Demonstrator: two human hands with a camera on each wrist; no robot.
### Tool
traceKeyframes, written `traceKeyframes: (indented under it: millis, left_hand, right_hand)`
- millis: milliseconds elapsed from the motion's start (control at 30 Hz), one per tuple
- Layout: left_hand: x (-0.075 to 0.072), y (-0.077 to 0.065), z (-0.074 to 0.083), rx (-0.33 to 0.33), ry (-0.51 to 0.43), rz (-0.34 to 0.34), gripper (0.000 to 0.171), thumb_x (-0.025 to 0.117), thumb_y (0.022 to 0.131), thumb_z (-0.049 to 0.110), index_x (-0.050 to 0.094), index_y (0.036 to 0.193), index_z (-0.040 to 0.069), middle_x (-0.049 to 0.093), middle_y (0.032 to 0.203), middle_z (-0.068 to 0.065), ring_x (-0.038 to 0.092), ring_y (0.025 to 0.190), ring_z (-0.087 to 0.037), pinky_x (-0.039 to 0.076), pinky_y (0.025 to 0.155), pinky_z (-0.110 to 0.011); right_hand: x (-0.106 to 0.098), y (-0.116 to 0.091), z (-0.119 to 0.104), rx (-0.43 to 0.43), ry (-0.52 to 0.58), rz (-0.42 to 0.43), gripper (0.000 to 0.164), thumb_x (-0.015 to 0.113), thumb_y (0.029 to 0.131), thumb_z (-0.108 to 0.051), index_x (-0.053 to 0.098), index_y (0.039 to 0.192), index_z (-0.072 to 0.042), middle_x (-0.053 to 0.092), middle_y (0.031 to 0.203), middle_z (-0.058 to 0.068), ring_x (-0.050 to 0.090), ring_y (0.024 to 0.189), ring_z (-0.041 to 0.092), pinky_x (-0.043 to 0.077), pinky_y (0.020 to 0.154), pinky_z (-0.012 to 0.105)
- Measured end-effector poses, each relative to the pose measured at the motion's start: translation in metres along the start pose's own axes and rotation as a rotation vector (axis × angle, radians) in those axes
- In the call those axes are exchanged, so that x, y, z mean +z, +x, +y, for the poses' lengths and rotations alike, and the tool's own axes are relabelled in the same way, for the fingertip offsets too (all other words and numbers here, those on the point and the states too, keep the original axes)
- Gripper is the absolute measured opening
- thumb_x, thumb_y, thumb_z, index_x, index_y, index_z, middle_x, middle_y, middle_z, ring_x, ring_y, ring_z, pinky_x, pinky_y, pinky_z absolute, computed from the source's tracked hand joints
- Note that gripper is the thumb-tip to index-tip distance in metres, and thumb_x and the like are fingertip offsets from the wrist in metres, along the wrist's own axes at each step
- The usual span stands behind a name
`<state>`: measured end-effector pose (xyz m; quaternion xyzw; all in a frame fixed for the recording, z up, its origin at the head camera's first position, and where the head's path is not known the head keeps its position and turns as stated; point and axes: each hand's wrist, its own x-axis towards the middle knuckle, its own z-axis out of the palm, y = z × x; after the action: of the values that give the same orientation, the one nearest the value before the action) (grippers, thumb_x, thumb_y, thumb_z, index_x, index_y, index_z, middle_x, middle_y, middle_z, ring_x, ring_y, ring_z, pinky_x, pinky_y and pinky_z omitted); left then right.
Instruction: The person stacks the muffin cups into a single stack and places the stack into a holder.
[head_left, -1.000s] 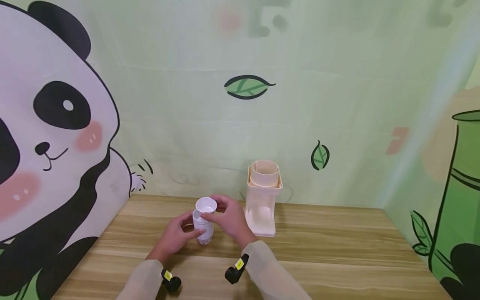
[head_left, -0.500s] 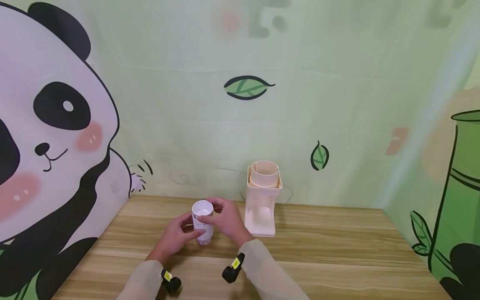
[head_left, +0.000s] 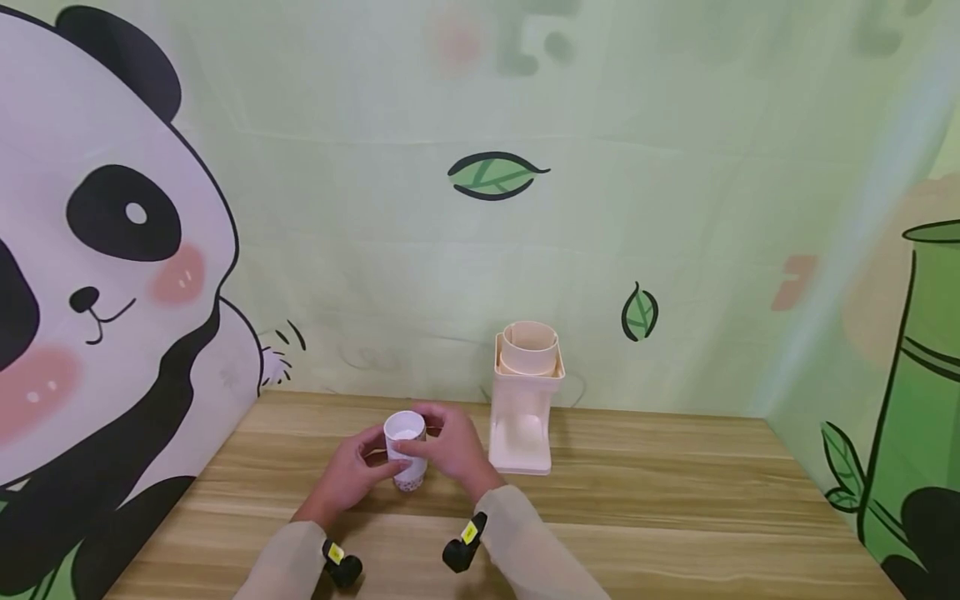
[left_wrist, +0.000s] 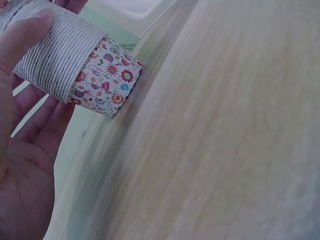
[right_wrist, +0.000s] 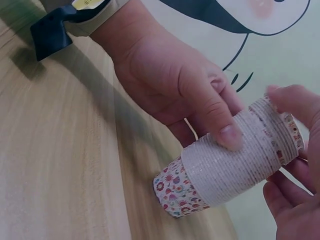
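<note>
A stack of nested white paper cups (right_wrist: 215,170) stands upright on the table in the head view, its bottom cup printed with small flowers (left_wrist: 107,75). My left hand (head_left: 351,471) grips the stack around its side, thumb in front and fingers behind. At the top, my right hand (head_left: 453,442) pinches the uppermost part between thumb and fingers, just under the open rim (head_left: 405,423). In the right wrist view, the stacked rims form close ridges between both hands, with a printed band showing near the upper end.
Right of the hands stands a pale pink cup dispenser (head_left: 520,425), with a round tube (head_left: 528,350) at its top. The wooden table (head_left: 675,492) ends at a green backdrop (head_left: 360,208) printed with a panda and leaves.
My right hand has moved left and down, bringing the raised upper cup from above and right of the stack into its top. My left hand keeps its grip in place.
</note>
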<state>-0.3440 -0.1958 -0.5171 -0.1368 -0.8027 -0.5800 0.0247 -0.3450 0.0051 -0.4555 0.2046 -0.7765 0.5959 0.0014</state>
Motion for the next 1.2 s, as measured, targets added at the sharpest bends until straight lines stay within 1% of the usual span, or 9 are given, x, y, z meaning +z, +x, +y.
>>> traceKeyframes:
  millis: [133, 300, 667, 900, 1000, 1100, 1200]
  left_hand:
    - [0.0005, -0.0004, -0.0009, 0.004, 0.005, 0.006, 0.06, 0.085, 0.085, 0.028, 0.062, 0.138, 0.016, 0.068, 0.134, -0.008, 0.064, 0.123, -0.027, 0.054, 0.107, -0.041]
    - [0.0011, -0.0007, -0.0013, -0.002, 0.002, 0.004, 0.059, 0.085, 0.085, 0.03, 0.062, 0.137, 0.016, 0.068, 0.133, -0.008, 0.064, 0.123, -0.027, 0.054, 0.107, -0.04]
    - [0.0025, -0.0017, -0.0002, -0.014, -0.008, -0.004, 0.058, 0.086, 0.084, 0.03, 0.063, 0.136, 0.017, 0.068, 0.134, -0.007, 0.063, 0.125, -0.027, 0.053, 0.109, -0.042]
    - [0.0029, -0.0024, -0.0014, -0.021, -0.012, -0.009, 0.058, 0.085, 0.085, 0.029, 0.062, 0.137, 0.017, 0.067, 0.136, -0.008, 0.063, 0.126, -0.028, 0.052, 0.11, -0.045]
    - [0.0028, -0.0023, -0.0008, -0.024, -0.009, -0.006, 0.059, 0.085, 0.085, 0.03, 0.062, 0.138, 0.018, 0.067, 0.136, -0.008, 0.063, 0.126, -0.029, 0.052, 0.11, -0.046]
    - [0.0023, -0.0024, 0.0011, -0.025, 0.001, -0.005, 0.06, 0.085, 0.086, 0.031, 0.061, 0.139, 0.017, 0.066, 0.137, -0.008, 0.062, 0.127, -0.029, 0.051, 0.11, -0.046]
    - [0.0016, -0.0017, 0.0024, -0.023, 0.011, -0.002, 0.061, 0.084, 0.086, 0.031, 0.06, 0.14, 0.016, 0.066, 0.138, -0.009, 0.061, 0.128, -0.029, 0.051, 0.11, -0.046]
  right_hand:
    - [0.0013, -0.0019, 0.0017, 0.0, -0.009, 0.011, 0.047, 0.087, 0.084, -0.029, 0.072, 0.124, -0.01, 0.075, 0.119, 0.005, 0.068, 0.11, 0.017, 0.056, 0.102, 0.041]
    - [0.0033, -0.0031, 0.0052, 0.01, -0.033, 0.028, 0.048, 0.086, 0.084, -0.031, 0.072, 0.125, -0.011, 0.075, 0.12, 0.004, 0.068, 0.11, 0.016, 0.058, 0.098, 0.037]
    - [0.0035, -0.0058, 0.0058, 0.001, -0.07, 0.038, 0.04, 0.086, 0.084, -0.032, 0.075, 0.117, -0.014, 0.076, 0.111, -0.001, 0.066, 0.102, 0.011, 0.058, 0.095, 0.035]
    - [0.0036, -0.0066, 0.005, 0.012, -0.08, 0.031, 0.04, 0.086, 0.084, -0.033, 0.075, 0.117, -0.014, 0.076, 0.109, -0.001, 0.064, 0.097, 0.009, 0.056, 0.086, 0.025]
    - [0.0034, -0.007, 0.0033, 0.011, -0.083, 0.032, 0.04, 0.086, 0.084, -0.033, 0.074, 0.118, -0.013, 0.076, 0.11, -0.001, 0.064, 0.098, 0.01, 0.057, 0.087, 0.027]
    - [0.0042, -0.0067, 0.0035, 0.008, -0.08, 0.04, 0.043, 0.086, 0.084, -0.033, 0.074, 0.12, -0.012, 0.076, 0.113, 0.001, 0.066, 0.103, 0.013, 0.058, 0.094, 0.036]
    - [0.0059, -0.0065, 0.0058, 0.006, -0.063, 0.051, 0.046, 0.085, 0.085, -0.033, 0.072, 0.123, -0.011, 0.075, 0.117, 0.002, 0.068, 0.109, 0.016, 0.057, 0.101, 0.043]
